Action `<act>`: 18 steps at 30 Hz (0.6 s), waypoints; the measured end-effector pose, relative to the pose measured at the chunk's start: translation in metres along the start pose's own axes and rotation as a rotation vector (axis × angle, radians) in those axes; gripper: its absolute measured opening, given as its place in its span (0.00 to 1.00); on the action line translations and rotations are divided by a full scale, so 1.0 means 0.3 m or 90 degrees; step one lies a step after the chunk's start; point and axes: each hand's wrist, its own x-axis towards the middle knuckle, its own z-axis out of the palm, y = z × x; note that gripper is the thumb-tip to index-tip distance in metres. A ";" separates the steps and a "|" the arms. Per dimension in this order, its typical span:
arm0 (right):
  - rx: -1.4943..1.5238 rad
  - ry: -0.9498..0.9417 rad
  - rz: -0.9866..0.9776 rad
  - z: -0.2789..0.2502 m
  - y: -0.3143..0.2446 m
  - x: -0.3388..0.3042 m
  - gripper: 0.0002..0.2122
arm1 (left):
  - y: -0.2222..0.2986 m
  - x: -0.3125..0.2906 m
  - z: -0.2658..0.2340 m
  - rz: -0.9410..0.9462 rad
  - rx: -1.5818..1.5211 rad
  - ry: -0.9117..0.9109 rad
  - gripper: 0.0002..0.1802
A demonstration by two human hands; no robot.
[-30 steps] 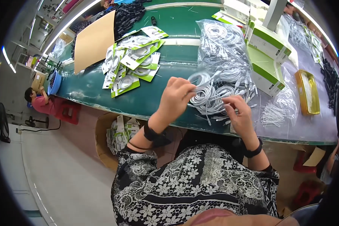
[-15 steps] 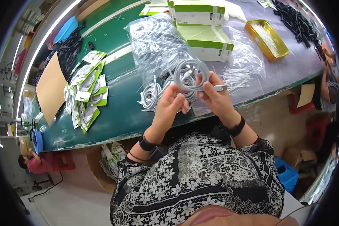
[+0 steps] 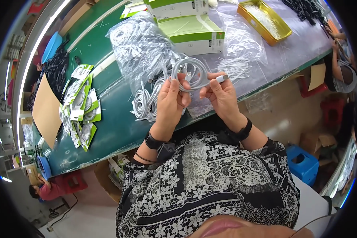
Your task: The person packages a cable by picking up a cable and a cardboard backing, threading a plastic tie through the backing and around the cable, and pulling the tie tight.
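A coiled grey-white cable (image 3: 204,73) is held up over the table's front edge between my two hands. My left hand (image 3: 171,99) is closed round the left side of the coil. My right hand (image 3: 223,97) pinches the cable's plug end (image 3: 221,78) at the coil's right side, the plug pointing away to the right. Just beyond my left hand lie more coiled cables (image 3: 141,104). Behind them is a clear plastic bag (image 3: 133,47) full of such coils. White ties (image 3: 235,68) are scattered past my right hand.
Carded cables (image 3: 80,101) are heaped at left beside a brown cardboard sheet (image 3: 45,113). Green-and-white boxes (image 3: 196,37) and a gold tray (image 3: 281,37) of ties stand farther back. A blue stool (image 3: 303,162) is at lower right. Other people are at both sides.
Both hands and the coil have shifted a little left in view. My left hand now grips the coil's left side, and my right hand has slid out to the plug end. The view has turned slightly.
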 end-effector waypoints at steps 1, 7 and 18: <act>-0.003 0.009 -0.024 -0.003 0.003 0.001 0.13 | -0.007 0.002 0.002 0.005 -0.008 0.006 0.16; -0.091 -0.066 -0.177 -0.071 0.018 0.010 0.11 | -0.046 0.017 -0.015 -0.014 -0.083 -0.016 0.15; -0.181 -0.060 -0.128 -0.031 -0.037 0.017 0.14 | -0.074 0.019 -0.019 -0.016 -0.142 -0.068 0.15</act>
